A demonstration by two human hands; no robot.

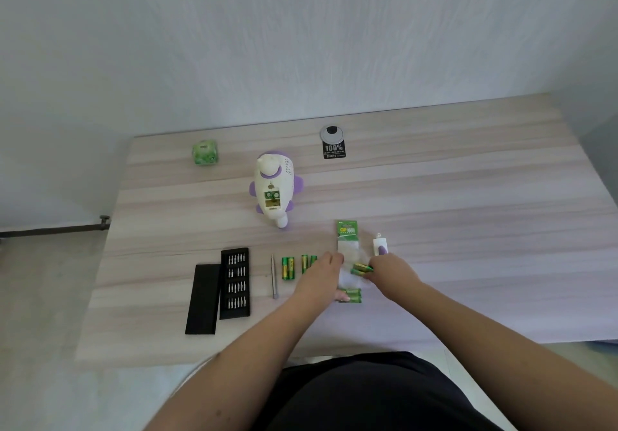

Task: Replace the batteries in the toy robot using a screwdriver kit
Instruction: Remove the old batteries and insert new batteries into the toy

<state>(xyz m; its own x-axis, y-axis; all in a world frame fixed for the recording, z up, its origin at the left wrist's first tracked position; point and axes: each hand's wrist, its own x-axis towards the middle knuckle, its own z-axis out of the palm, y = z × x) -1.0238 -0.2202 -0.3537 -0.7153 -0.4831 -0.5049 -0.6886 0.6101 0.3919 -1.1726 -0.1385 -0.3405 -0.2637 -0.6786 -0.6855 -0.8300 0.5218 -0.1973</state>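
The toy robot (274, 190) is lying on its front in the middle of the frame, so its open battery box is facing up. Two green batteries are still sitting inside it.

Just right of the middle, lower down, both hands are working on the battery pack (347, 240). The left hand (321, 275) is lying flat over the clear wrapper with its fingers together, probably to keep the pack from sliding. The right hand (389, 268) is pinching two green batteries (361, 268) in its fingertips, and I think it is pulling them out of the wrapper. More batteries are poking out at the bottom of the pack (351, 296).

The small white cover (380, 245) of the battery box is resting just right of the pack, out of the way.

Left of the hands, loose batteries (288, 268) are lying in neat pairs, perhaps to keep old and new ones apart. The screwdriver (274, 277) is lying straight beside them. The open bit case (234, 283) and its black lid (203, 298) are sitting side by side in the lower left, easy to reach.

A green cube (204, 152) is resting in the upper left of the table (468, 196).
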